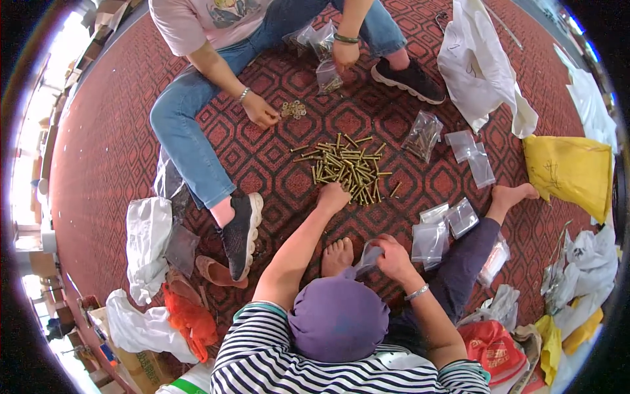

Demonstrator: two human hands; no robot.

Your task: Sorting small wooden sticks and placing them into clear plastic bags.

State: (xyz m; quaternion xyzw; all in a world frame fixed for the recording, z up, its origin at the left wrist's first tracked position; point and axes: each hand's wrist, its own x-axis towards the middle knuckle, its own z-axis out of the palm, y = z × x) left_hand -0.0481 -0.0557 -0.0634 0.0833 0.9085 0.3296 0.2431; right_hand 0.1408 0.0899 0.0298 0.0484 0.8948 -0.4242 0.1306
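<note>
L hand (333, 197) at bolt pile (354, 163), can't tell fingers' grip; R hand (395, 261) pinches clear bag (369, 257). Prob. bagging step; next needs bag held open.

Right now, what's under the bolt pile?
Patterned red carpet shows around the brass-coloured bolts; the left hand is at their near edge. Whatever lies beneath the middle is covered.

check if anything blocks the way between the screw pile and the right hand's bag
Nothing visible does: only carpet lies between the screw pile and the clear bag; the left hand is at the pile's near edge.
</note>
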